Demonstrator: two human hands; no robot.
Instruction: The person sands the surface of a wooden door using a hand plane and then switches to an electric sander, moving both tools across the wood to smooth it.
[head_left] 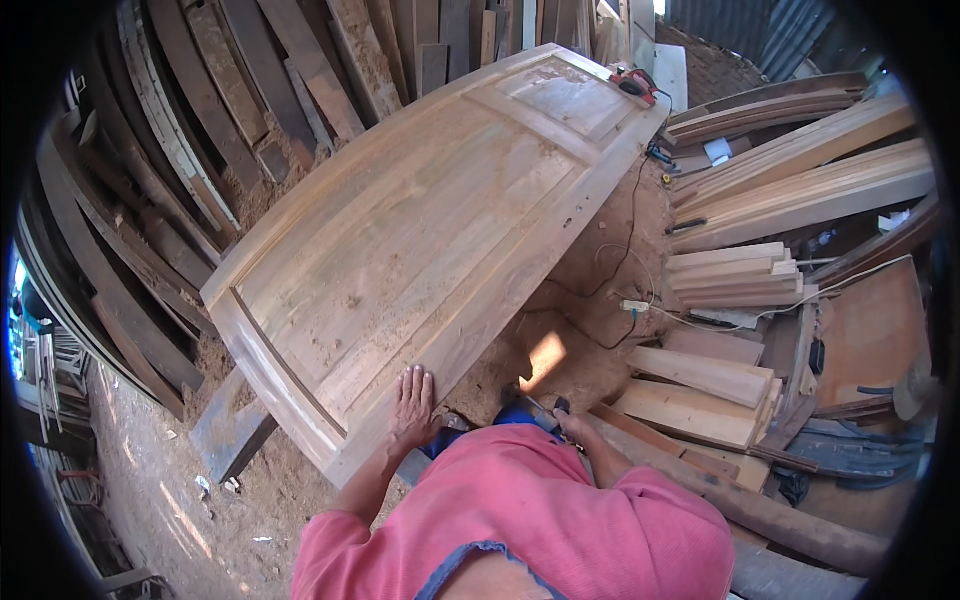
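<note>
A large panelled wooden door [420, 230] lies flat in front of me, running from the near left to the far right. Wood dust and shavings are scattered over its panels. My left hand [412, 405] rests palm down on the door's near rail, fingers stretched out. Off the door's near side, low by my body, my right hand [577, 430] is closed around a slim hand tool [543, 411] with a pale, narrow end. Its exact kind is too small to make out. A red and black power tool [634, 86] sits on the door's far right corner.
Old boards [215, 90] lean along the far left. Stacked planks [735, 275] fill the right side, with shorter boards [690, 395] nearer me. A white power strip [634, 306] and dark cords lie on the dusty ground. A timber support [232, 425] shows under the door's left end.
</note>
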